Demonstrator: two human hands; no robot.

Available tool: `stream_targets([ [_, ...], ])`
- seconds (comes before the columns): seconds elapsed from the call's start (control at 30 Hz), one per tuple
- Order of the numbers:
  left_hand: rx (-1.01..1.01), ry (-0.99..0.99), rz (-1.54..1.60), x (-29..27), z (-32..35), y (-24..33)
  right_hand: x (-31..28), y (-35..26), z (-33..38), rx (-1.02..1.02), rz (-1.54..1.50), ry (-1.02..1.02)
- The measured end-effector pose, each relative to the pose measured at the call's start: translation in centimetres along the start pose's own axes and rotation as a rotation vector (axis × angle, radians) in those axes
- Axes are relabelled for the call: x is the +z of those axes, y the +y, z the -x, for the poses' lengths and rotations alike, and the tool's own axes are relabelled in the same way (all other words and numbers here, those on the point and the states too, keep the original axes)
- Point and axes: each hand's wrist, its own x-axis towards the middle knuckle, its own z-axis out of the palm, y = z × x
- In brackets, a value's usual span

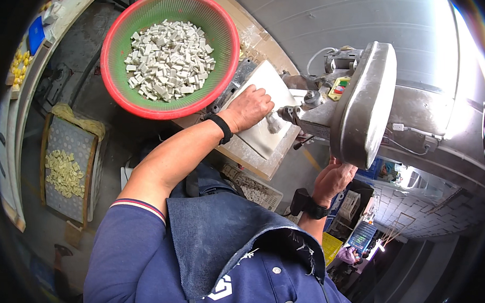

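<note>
My left hand (250,109) is closed, knuckles up, over a tilted white board (263,143). Whatever its fingers pinch is hidden beneath them. Just right of it, the metal chuck (289,115) of a drill-like machine (319,119) points at the board, with a small pale lump (275,123) by its tip. My right hand (333,183) is raised at the lower end of the machine's long grey metal cover (361,107). Its fingers are curled, and their tips and anything in them are out of sight behind the cover.
A red-rimmed green basket (231,71) full of small white blocks stands at upper left. Farther left, pale yellowish pieces (65,173) lie on a dotted wood-edged tray (66,139). A white crate (273,196) sits below the bench. At lower right is a yellow crate (331,247).
</note>
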Motion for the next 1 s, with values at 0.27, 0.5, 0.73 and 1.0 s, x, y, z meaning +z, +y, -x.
stream_targets([
  [0.27,-0.006,0.014,0.017,-0.4,0.0,0.0,0.2,0.0,1.6,0.072,-0.112,-0.008],
  [0.5,-0.013,0.021,0.040,-0.3,-0.1,0.0,0.6,-0.2,2.7,0.092,-0.129,-0.011],
  [0.73,-0.034,0.042,0.083,-0.1,-0.2,-0.2,0.5,0.2,3.5,0.114,-0.123,-0.006],
  [1.0,-0.033,0.054,0.104,0.2,-0.1,-0.3,0.4,0.8,4.6,0.090,-0.083,-0.019],
])
